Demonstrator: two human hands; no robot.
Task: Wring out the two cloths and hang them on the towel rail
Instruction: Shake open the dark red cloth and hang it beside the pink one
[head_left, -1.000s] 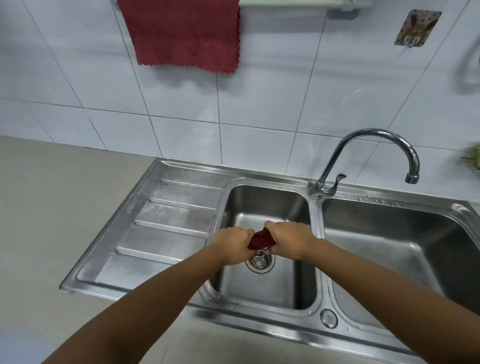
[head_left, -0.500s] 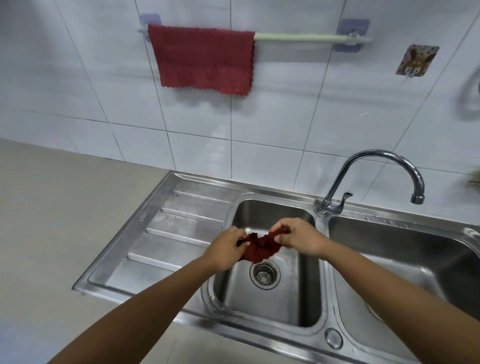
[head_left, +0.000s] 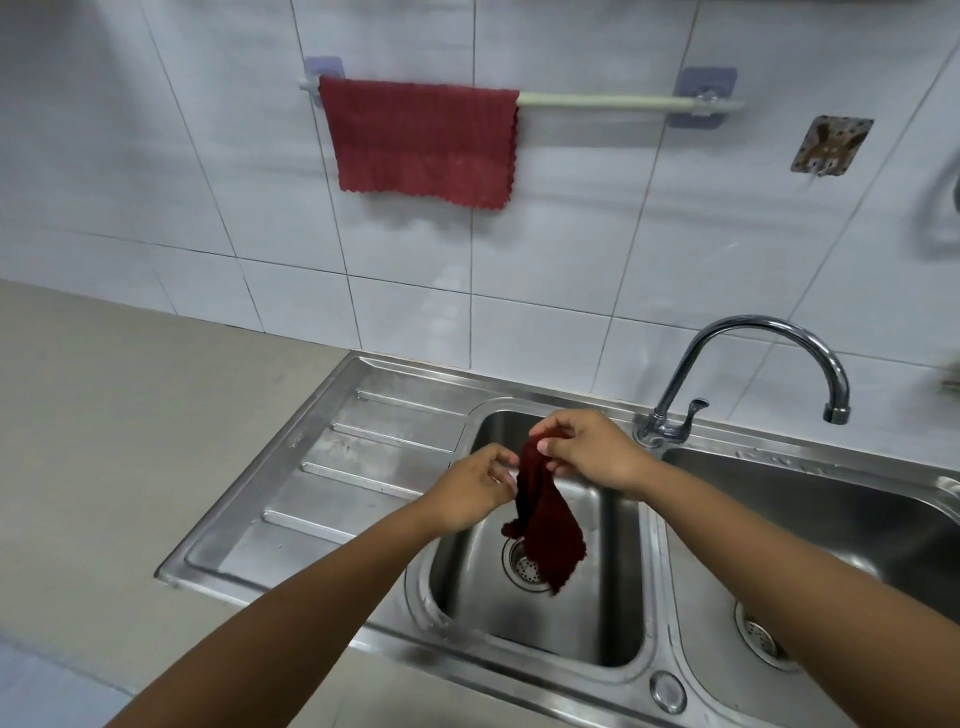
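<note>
A dark red wet cloth (head_left: 545, 514) hangs crumpled over the left sink basin (head_left: 587, 613). My right hand (head_left: 592, 452) pinches its top corner. My left hand (head_left: 475, 491) grips its left edge just below that. On the tiled wall above, a pale towel rail (head_left: 623, 102) carries a second red cloth (head_left: 423, 145), spread flat over the rail's left half. The rail's right half is bare.
A chrome tap (head_left: 748, 364) arches over the divide between the two basins, its spout above the right basin (head_left: 831, 519). A ribbed steel drainboard (head_left: 337, 478) lies left of the basins, then beige counter (head_left: 104, 441). A brown wall hook plate (head_left: 831, 144) sits right of the rail.
The hands stopped twisting the cloth tight between two fists and raised it; it now hangs loose and unrolled from the fingertips. The view tilted up, showing the whole rail.
</note>
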